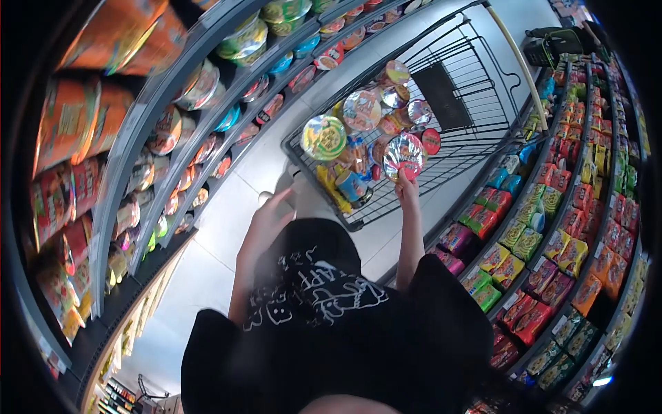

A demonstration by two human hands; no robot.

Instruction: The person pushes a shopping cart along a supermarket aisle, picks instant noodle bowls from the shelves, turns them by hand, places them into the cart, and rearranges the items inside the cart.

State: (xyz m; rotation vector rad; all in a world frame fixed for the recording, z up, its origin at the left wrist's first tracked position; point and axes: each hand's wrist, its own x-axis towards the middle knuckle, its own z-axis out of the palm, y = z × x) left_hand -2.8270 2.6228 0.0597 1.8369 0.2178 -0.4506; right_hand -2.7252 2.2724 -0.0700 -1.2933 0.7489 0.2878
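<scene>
My right hand (407, 188) grips the edge of a round instant noodle cup (403, 156) with a silver and red lid, held over the near part of a wire shopping cart (329, 201). Inside the cart lie several other packs, among them a noodle bowl with a yellow-green lid (324, 137), a bowl with a pale lid (362, 110), a blue cup (352, 185) and a small red-lidded cup (431, 141). My left hand (274, 212), slightly blurred, hangs in front of my black shirt with its fingers stretched out, holding nothing, just short of the cart's near left corner.
Shelves (141, 114) of cup and bowl noodles rise close on my left. Along the right run shelves of bagged noodles (524, 245) in many colours. The cart's yellowish handle bar (517, 58) is at its far side. Pale floor tiles (221, 238) lie between shelf and cart.
</scene>
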